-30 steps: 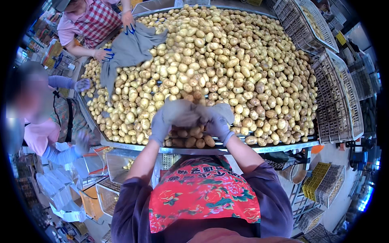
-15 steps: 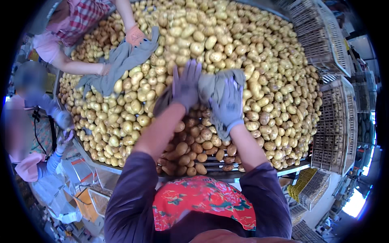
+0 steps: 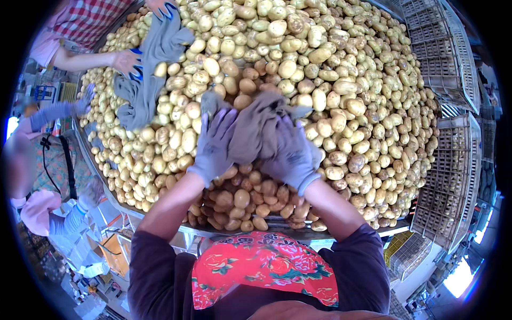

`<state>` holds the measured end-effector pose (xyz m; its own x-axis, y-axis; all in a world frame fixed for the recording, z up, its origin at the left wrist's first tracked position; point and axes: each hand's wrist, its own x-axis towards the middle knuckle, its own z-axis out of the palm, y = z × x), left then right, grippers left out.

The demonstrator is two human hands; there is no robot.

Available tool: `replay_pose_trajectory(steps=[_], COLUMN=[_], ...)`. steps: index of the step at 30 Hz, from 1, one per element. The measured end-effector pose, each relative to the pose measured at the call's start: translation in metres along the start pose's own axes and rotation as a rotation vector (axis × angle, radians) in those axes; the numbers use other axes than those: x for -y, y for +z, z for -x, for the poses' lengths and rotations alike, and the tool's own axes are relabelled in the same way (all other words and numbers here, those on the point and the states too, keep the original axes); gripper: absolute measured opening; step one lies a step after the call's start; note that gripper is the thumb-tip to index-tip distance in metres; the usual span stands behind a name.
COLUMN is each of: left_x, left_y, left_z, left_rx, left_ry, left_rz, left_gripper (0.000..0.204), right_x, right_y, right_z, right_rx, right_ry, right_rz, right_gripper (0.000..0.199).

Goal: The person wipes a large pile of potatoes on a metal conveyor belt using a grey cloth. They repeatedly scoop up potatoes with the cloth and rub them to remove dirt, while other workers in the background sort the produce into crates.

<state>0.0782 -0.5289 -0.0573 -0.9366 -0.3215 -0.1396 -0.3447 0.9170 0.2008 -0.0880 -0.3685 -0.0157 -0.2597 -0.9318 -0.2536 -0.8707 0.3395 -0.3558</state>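
- A broad, metal-edged bench (image 3: 306, 233) bears a heap of potatoes (image 3: 373, 136), spread nearly from side to side.
- Pale yellow tubers, round to oblong, dominate the load, some blotched with brown.
- Browner-looking potatoes (image 3: 241, 199) crowd the middle of the near edge, where dark bars (image 3: 276, 220) of the bench's surface show between them.

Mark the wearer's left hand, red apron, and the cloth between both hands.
Left hand (image 3: 215, 146): head view, gloved back.
Red apron (image 3: 269, 269): head view, flowered front.
Cloth (image 3: 253, 133): head view, its crumpled middle.
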Motion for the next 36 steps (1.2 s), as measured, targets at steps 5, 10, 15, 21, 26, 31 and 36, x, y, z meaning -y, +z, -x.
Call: replay_pose_trajectory(steps=[5, 10, 15, 21, 26, 31, 36], left_x=[0.049, 0.065, 0.018, 0.020, 0.029, 0.014, -0.037], left_y=[0.017, 0.004, -0.008, 0.040, -0.003, -0.003, 0.092], left_z=[-0.075, -0.116, 0.033, 0.025, -0.046, 0.057, 0.210], left_rx=[-0.280, -0.250, 0.050, -0.260, -0.065, -0.353, -0.183], left_ry=[-0.110, -0.369, -0.088, -0.095, -0.472, -0.098, -0.034], left_rz=[-0.135, -0.090, -0.077, 0.093, 0.632, 0.574, -0.049], left_gripper=[0.085, 0.081, 0.085, 0.098, 0.068, 0.057, 0.082], right_x=[0.011, 0.002, -0.010, 0.012, 0.015, -0.008, 0.033], right_y=[0.006, 0.031, 0.055, 0.092, 0.048, 0.015, 0.086], right_z=[-0.079, -0.148, -0.017, -0.025, -0.098, -0.011, 0.136], right_rx=[-0.172, -0.393, -0.058, -0.174, -0.277, -0.143, -0.223], right_ry=[0.031, -0.005, -0.215, -0.123, 0.053, -0.215, -0.380], right_rz=[0.128, 0.038, -0.252, 0.260, 0.086, -0.717, -0.243], right_gripper=[0.077, 0.073, 0.080, 0.068, 0.064, 0.061, 0.048])
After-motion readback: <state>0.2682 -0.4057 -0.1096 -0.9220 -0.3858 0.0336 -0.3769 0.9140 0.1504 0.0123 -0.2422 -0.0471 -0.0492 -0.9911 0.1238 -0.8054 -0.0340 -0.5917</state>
